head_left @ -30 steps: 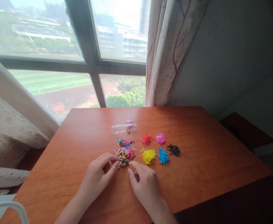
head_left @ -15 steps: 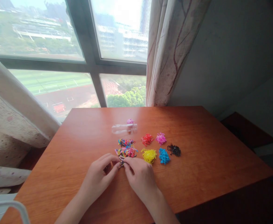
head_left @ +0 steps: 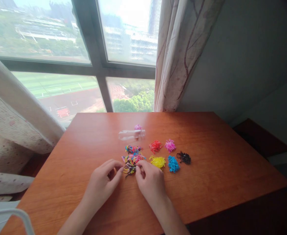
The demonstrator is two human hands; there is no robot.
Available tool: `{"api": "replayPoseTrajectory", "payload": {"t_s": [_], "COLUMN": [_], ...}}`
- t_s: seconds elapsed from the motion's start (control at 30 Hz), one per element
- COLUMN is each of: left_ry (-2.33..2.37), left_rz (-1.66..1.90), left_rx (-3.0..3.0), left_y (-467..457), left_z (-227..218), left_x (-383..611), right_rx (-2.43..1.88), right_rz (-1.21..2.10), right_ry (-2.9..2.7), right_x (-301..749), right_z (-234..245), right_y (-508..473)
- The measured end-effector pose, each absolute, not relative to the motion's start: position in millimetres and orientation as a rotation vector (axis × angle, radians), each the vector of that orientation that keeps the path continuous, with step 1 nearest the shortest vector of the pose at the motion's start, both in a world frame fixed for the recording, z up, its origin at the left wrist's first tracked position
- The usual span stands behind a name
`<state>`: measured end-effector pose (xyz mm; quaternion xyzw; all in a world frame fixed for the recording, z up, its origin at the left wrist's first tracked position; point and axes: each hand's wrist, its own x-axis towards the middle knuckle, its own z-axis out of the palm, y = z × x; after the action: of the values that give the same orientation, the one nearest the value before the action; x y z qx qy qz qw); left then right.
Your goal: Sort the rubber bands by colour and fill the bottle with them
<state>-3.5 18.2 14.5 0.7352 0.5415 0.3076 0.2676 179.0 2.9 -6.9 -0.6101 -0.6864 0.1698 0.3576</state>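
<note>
A mixed heap of thin multicoloured strands [head_left: 131,166], which look like small rubber bands, lies between my hands. My left hand [head_left: 105,179] is at the heap's left edge, its thumb and forefinger tips brought together. On the other side, my right hand [head_left: 151,179] pinches at the heap's right edge. Whatever either pinch holds is too small to make out. To the right are sorted piles of one colour each: a yellow pile [head_left: 157,162] beside my right hand, a red pile [head_left: 155,146], a pink pile [head_left: 170,146], a blue pile [head_left: 173,164] and a black pile [head_left: 184,158].
Behind the heap, a clear plastic bottle-like container [head_left: 128,134] lies on its side, with a pinkish-purple object [head_left: 138,127] by its right end. The brown wooden table [head_left: 84,140] reaches back to the window [head_left: 99,68], with curtains [head_left: 173,65] at both sides.
My hands have moved apart from where their fingertips met over the front of the heap. The right hand has shifted right, uncovering dark and yellow strands between them.
</note>
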Motion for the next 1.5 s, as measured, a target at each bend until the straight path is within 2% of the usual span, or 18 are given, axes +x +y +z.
{"api": "replayPoseTrajectory", "payload": {"t_s": [0.4,0.77,1.17,1.5], "left_ry": [1.391,1.485,1.281,1.309], "left_rz": [0.79,0.796,0.783,0.775], "left_rx": [2.0,2.009,2.049,2.032], "left_y": [17,19,17,17], "left_z": [11,11,18,17], "left_x": [-1,-5,1,0], "right_rx": [-1.471,-1.549,-1.364,-1.447], "right_rz": [0.372,0.401,0.467,0.309], "right_ry": [-1.863,-1.786,-1.906,-1.784], "right_x": [177,178,177,215], "right_z": [-4,-8,-2,4], "right_y": [0,2,0,-13]}}
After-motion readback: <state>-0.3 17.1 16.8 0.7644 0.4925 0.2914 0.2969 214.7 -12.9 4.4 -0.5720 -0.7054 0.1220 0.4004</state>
